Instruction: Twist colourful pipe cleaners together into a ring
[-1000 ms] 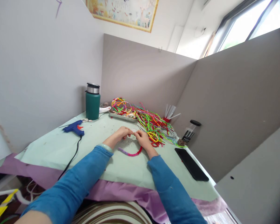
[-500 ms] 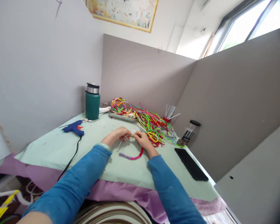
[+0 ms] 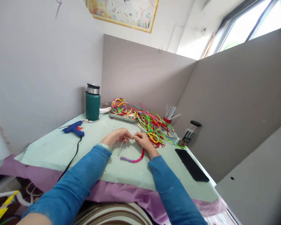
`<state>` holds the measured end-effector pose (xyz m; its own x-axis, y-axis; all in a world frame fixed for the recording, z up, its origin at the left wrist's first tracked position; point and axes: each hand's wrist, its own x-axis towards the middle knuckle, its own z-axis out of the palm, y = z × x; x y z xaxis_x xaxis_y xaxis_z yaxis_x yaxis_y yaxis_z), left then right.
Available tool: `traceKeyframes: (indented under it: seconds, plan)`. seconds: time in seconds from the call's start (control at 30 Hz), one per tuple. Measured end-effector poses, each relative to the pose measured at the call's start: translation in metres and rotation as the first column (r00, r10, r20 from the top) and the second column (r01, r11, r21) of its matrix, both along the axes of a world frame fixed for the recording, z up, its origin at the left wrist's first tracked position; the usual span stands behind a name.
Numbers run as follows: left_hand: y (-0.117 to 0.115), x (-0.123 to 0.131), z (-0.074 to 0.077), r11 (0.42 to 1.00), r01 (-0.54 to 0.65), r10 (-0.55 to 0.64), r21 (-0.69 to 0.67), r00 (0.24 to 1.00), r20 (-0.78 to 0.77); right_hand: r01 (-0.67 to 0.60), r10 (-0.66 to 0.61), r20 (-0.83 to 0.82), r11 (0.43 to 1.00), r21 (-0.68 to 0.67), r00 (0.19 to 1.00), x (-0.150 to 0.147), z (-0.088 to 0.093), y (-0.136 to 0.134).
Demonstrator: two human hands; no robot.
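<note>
My left hand (image 3: 121, 135) is closed in a pinch on a thin whitish wire (image 3: 122, 144), whose loose end hangs below the fingers. Right beside it, my right hand (image 3: 143, 140) pinches the same piece where a small yellow-green fuzzy bit (image 3: 132, 137) shows between the fingertips. From under the right hand curves a length wrapped in red, pink and purple pipe cleaner (image 3: 137, 160), low over the table. The right fingers partly hide how the wire and the wrapped length join.
Behind the hands lie a heap of coloured pipe cleaners (image 3: 152, 123) and a metal tray (image 3: 123, 118). At left are a blue glue gun (image 3: 74, 128) with its cord and a green bottle (image 3: 93, 106). A black phone (image 3: 192, 165) and a clear jar (image 3: 189, 134) are at right.
The wrapped length has swung slightly, its purple end now a little lower and to the right. Both hands stay in almost the same place, still pinching.
</note>
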<state>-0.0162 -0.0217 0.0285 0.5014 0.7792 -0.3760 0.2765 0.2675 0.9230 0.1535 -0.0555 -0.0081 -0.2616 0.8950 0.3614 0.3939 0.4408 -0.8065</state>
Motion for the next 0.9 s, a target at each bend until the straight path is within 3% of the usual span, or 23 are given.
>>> traceKeyframes:
  seconds: [0.07, 0.13, 0.27, 0.37, 0.47, 0.67, 0.73, 0.77, 0.9]
  plan:
    - [0.0, 0.002, -0.002, 0.989, -0.044, 0.056, 0.141, 0.995, -0.083, 0.046, -0.046, 0.011, 0.999, 0.017, 0.999, 0.0, -0.002, 0.002]
    - [-0.002, 0.005, -0.005, 0.938, -0.081, 0.134, 0.337, 0.981, -0.138, 0.109, -0.11, 0.014, 0.993, 0.04, 0.994, 0.0, -0.005, 0.006]
    - [-0.004, 0.01, -0.009, 0.778, -0.086, 0.2, 0.623, 0.973, -0.115, 0.199, -0.2, -0.004, 0.976, 0.085, 0.98, 0.003, -0.011, 0.013]
    - [-0.003, 0.012, -0.012, 0.612, -0.026, 0.22, 0.791, 0.965, -0.139, 0.232, -0.231, -0.015, 0.969, 0.089, 0.973, 0.005, -0.014, 0.017]
    - [-0.002, 0.012, -0.013, 0.502, 0.042, 0.234, 0.864, 0.955, -0.182, 0.244, -0.243, -0.013, 0.966, 0.084, 0.97, 0.005, -0.014, 0.018]
    - [-0.001, 0.011, -0.014, 0.381, 0.124, 0.279, 0.916, 0.929, -0.242, 0.247, -0.247, -0.012, 0.965, 0.085, 0.969, 0.005, -0.014, 0.018]
    - [-0.001, 0.011, -0.014, 0.387, 0.107, 0.278, 0.916, 0.934, -0.227, 0.246, -0.245, -0.014, 0.966, 0.084, 0.969, 0.005, -0.013, 0.018]
    - [-0.001, 0.011, -0.014, 0.42, 0.09, 0.266, 0.903, 0.939, -0.218, 0.245, -0.245, -0.016, 0.966, 0.082, 0.97, 0.005, -0.013, 0.018]
    - [-0.001, 0.012, -0.012, 0.677, -0.006, 0.191, 0.736, 0.967, -0.168, 0.228, -0.227, -0.023, 0.97, 0.08, 0.974, 0.005, -0.011, 0.015]
